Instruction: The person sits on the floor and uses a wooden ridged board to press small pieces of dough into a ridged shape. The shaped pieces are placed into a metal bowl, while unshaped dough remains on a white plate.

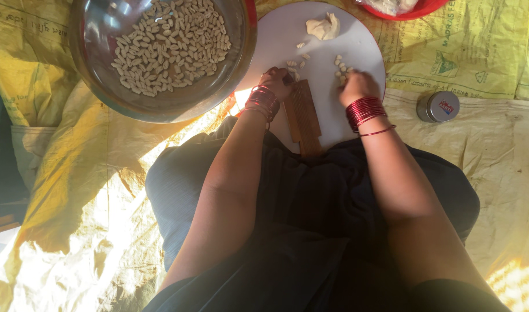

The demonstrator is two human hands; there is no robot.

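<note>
A dark-clothed lap (310, 231) fills the foreground as a person sits on a yellow woven sheet (74, 173) spread over the floor, forearms reaching forward to a round white board (357, 46). Left of the grips, a steel bowl (97, 86) holds a heap of small pale shaped pieces (172, 40), kept within easy reach. The left hand (276, 81), red bangles at the wrist, is curled at the top of a ridged wooden block (304, 115), apparently steadying it; whether it pinches a piece cannot be told. Just right, the right hand (357, 85) closes its fingertips among loose pieces (341, 63) on the board. Beyond both grips lies a lump of dough (323, 27). Further right stands a small round tin (438, 106).
</note>
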